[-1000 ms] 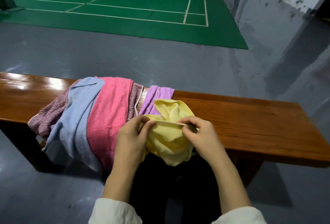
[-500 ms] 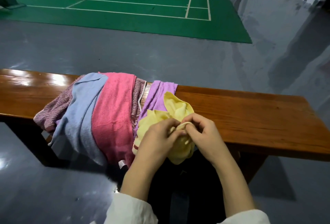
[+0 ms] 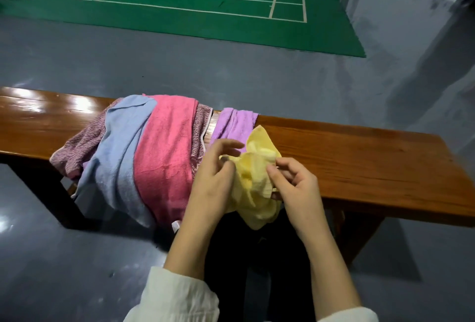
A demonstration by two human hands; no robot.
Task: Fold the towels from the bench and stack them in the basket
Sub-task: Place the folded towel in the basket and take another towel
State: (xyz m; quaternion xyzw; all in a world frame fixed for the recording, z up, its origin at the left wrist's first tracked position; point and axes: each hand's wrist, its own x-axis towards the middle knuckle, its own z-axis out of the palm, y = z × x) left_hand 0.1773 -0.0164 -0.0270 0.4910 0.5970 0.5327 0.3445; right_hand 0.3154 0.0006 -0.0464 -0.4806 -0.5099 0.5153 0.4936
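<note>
A crumpled yellow towel [image 3: 254, 183] hangs over the near edge of the wooden bench [image 3: 359, 162]. My left hand [image 3: 213, 180] holds its left side, thumb against the cloth and fingers loosely spread above it. My right hand [image 3: 295, 188] pinches its right side with curled fingers. To the left, a pink towel [image 3: 167, 157], a light blue towel [image 3: 118, 152] and a speckled mauve towel [image 3: 82, 147] drape over the bench. A lilac towel [image 3: 236, 123] lies behind the yellow one. No basket is in view.
Grey glossy floor [image 3: 231, 72] surrounds the bench. A green court mat with white lines [image 3: 205, 0] lies beyond. A grey wall [image 3: 424, 51] rises at the right. My dark-clothed legs [image 3: 257, 257] are below the bench edge.
My hands have drawn slightly apart on the yellow towel, and the fingers of my left hand have spread. The bunched cloth sits a little more to the right.
</note>
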